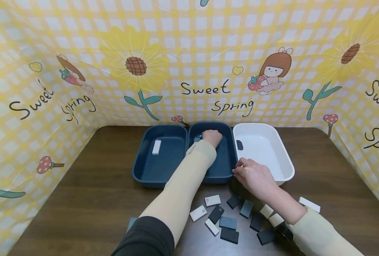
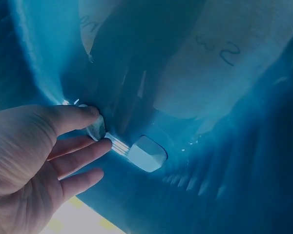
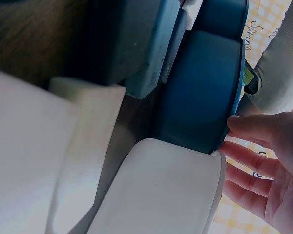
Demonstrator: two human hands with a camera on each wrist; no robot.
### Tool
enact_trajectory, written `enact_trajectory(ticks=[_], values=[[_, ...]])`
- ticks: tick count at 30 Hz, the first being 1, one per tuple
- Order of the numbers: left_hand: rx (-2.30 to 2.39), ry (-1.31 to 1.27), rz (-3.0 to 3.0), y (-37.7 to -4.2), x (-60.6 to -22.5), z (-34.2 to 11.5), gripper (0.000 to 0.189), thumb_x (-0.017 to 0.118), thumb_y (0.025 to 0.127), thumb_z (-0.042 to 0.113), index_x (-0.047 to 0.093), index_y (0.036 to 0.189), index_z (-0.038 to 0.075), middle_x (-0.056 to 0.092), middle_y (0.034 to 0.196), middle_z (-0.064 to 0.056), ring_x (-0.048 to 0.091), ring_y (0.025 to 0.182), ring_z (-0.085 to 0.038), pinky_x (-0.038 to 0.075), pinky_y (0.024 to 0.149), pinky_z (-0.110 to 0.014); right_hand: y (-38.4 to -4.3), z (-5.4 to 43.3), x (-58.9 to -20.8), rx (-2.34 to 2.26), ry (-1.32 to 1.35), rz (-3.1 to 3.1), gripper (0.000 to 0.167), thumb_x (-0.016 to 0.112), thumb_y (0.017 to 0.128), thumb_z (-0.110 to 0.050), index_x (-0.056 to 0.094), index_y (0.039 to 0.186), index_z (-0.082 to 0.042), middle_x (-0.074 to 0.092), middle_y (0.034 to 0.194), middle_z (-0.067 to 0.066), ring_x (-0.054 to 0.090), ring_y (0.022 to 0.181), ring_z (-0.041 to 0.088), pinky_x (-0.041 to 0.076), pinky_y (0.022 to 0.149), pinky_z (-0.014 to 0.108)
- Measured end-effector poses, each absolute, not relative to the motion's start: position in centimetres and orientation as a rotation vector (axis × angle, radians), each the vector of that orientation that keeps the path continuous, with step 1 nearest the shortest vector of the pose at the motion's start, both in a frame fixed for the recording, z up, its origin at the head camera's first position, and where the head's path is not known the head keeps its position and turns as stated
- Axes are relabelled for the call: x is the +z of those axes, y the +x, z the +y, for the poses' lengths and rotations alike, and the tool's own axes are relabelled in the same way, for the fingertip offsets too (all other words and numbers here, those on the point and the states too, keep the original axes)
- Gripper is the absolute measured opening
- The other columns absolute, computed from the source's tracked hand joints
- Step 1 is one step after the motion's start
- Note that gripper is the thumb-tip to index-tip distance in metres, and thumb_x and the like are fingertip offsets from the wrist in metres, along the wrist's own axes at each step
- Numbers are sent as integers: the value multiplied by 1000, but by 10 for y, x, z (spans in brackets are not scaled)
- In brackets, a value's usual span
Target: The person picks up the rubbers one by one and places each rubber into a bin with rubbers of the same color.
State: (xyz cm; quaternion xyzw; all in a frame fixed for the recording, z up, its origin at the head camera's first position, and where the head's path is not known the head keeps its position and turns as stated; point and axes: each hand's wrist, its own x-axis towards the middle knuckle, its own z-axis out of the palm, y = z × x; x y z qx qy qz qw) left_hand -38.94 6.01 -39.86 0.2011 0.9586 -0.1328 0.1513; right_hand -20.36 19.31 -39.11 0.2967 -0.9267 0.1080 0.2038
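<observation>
My left hand [image 1: 212, 137] reaches into the middle dark-blue bin [image 1: 220, 174]. In the left wrist view its thumb and fingertips pinch a small bluish block [image 2: 96, 127] low inside the bin. Beside those fingertips lies another light-blue block [image 2: 147, 154]. My right hand [image 1: 256, 177] is at the front right corner of the middle bin, where it meets the white bin [image 1: 288, 174]. The right wrist view has the thumb at the blue rim and the fingers curled behind it, gripping the edge.
A left dark-blue bin [image 1: 141, 177] holds a white block [image 1: 156, 147]. Inside the white bin lies a black block [image 1: 239, 145]. Several white, black and blue-grey blocks [image 1: 228, 223] are scattered on the brown table [image 1: 80, 199] before the bins. A patterned cloth [image 1: 189, 46] rises behind.
</observation>
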Motion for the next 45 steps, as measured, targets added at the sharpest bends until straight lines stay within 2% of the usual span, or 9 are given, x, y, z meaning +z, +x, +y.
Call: enact_trajectory(ticks=[8,15,20,23,31,38,45], values=[[-417,595,2779,-373,-379,60,34,39,106,13,61,132,14,63,124,-7,61,99,-22,50,86,-43,-200,193,-388,314,821,-2603,15,86,72,-6,78,84,-8,66,85,4,62,72,17,53,57,28],[-336,683,2782,-373,-347,51,29,43,104,11,64,124,12,64,116,-8,59,90,-19,50,75,-34,-200,194,-386,310,824,-2601,14,86,72,-6,78,84,-7,65,84,4,62,71,18,53,57,28],[-237,738,2751,-376,-322,34,24,45,101,4,60,119,5,60,119,-11,56,97,-21,46,84,-33,-201,194,-387,302,820,-2615,14,85,73,-7,78,85,-7,66,84,4,63,72,18,54,58,29],[-199,746,2770,-376,-309,21,22,46,100,3,59,117,6,59,118,-11,54,100,-23,44,88,-34,-202,194,-386,307,820,-2622,14,85,73,-7,78,85,-7,66,85,5,64,73,18,54,59,29],[-205,854,2843,-373,-291,-15,18,56,97,10,61,115,7,61,103,-6,55,90,-21,45,81,-34,-204,193,-384,310,825,-2622,14,85,73,-7,78,85,-6,66,85,6,64,72,19,55,60,31],[-139,889,2876,-359,-290,-53,31,63,96,23,60,124,9,63,113,-6,57,100,-20,46,88,-36,-202,191,-382,313,837,-2632,14,85,73,-8,78,85,-6,66,84,5,64,72,19,54,59,31],[-47,963,2980,-325,-286,-89,27,60,98,28,60,118,11,64,113,-5,62,95,-19,50,82,-37,-200,191,-383,326,850,-2638,14,85,73,-7,78,85,-6,66,84,5,63,72,19,54,60,31]])
